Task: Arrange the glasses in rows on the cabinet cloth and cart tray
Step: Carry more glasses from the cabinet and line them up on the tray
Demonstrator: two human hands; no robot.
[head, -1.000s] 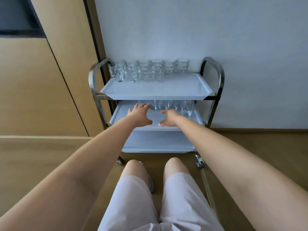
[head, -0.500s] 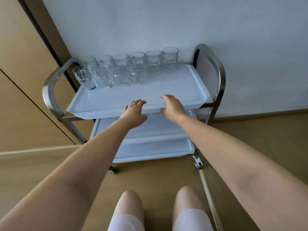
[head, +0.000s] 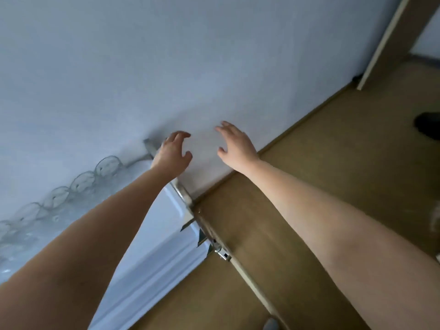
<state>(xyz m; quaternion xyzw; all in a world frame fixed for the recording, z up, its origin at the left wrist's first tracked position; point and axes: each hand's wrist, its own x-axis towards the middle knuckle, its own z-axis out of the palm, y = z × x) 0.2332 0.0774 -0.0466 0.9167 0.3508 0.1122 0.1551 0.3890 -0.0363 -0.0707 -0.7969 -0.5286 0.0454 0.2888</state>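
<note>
The view is tilted and blurred. A row of several clear glasses (head: 81,184) runs along the far side of the white cart tray (head: 166,225) at the lower left, next to the wall. My left hand (head: 172,152) hangs open in the air above the tray's right end and the cart's steel handle (head: 150,146), holding nothing. My right hand (head: 234,144) is open too, fingers spread, in front of the wall to the right of the cart and clear of it. No cabinet cloth is in view.
A pale blue-grey wall (head: 190,55) fills the upper frame. Wooden floor (head: 321,144) spreads to the right, with a door frame (head: 385,41) at the top right and a dark object (head: 427,125) at the right edge. A cart caster (head: 221,252) sits below the tray.
The camera has swung up and to the right and rolled, so the cart slid to the lower left. Both hands lifted off the lower trays and now hang open in the air.
</note>
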